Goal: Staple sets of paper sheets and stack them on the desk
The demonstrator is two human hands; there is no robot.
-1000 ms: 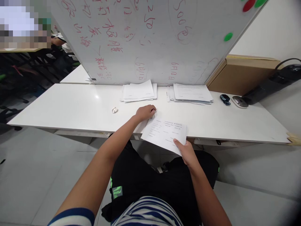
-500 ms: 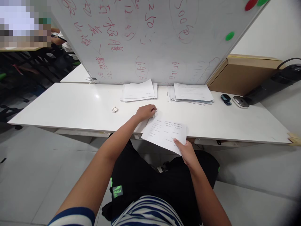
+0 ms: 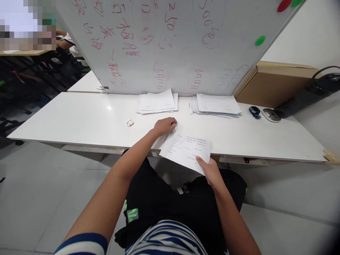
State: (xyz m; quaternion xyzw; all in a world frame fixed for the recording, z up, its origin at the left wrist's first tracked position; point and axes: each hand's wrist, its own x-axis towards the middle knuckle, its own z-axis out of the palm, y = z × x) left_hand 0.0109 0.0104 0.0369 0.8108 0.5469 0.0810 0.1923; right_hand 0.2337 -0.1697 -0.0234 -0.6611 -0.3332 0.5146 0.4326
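Note:
A printed sheet of paper [image 3: 183,150] lies at a slant over the table's front edge, its near part hanging out above my lap. My right hand [image 3: 211,170] grips its near right corner, thumb on top and the other fingers underneath. At the far left corner, my left hand [image 3: 166,125] is closed with curled fingers against the paper; its fingertips are partly hidden. Behind the hands, a left stack of papers [image 3: 156,102] and a right stack of papers [image 3: 217,105] rest against the foot of the whiteboard [image 3: 180,53].
The white table [image 3: 92,117] carries a small white ring-shaped object [image 3: 130,123] on the left. At the right are a dark watch-like item [image 3: 255,112], a computer mouse [image 3: 271,114], a black cylindrical object [image 3: 300,97] and a cardboard box [image 3: 273,81]. Another person's arm [image 3: 65,43] shows far left.
Both hands and the sheet stay almost exactly where they were. Only a slight shift of the camera view shows.

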